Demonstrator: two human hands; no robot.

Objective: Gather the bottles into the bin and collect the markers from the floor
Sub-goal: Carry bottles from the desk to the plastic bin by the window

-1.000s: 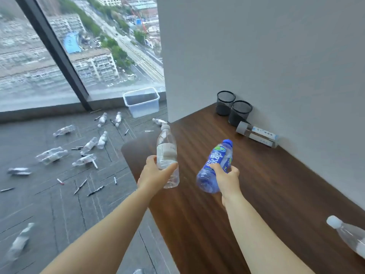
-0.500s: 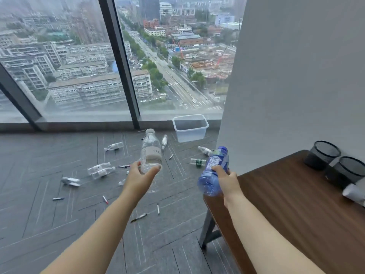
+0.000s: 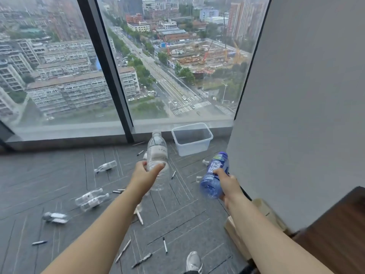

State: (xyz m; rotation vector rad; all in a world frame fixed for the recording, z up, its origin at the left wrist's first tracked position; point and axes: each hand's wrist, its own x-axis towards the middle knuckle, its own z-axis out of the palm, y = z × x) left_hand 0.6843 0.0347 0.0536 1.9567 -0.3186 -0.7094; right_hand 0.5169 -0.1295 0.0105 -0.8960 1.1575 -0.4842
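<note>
- Left grip (image 3: 143, 176): fingers and thumb curl round the lower body of a clear bottle (image 3: 157, 153), a smooth transparent plastic cylinder with a white cap and a pale label band, held upright.
- Right grip (image 3: 227, 183): fingers wrap a blue bottle (image 3: 213, 176) of translucent plastic, tilted with its cap pointing away.
- Bin (image 3: 192, 142): translucent rectangular tub with a rounded rim, beyond and between both grips.
- Floor bottles (image 3: 91, 200): clear cylinders lying on their sides on the grey grooved floor (image 3: 59, 175), left of the left grip.
- Markers (image 3: 165, 245): slim rods scattered nearer than both grips.
- Tabletop (image 3: 335, 234): dark wood grain, right of the right grip.
</note>
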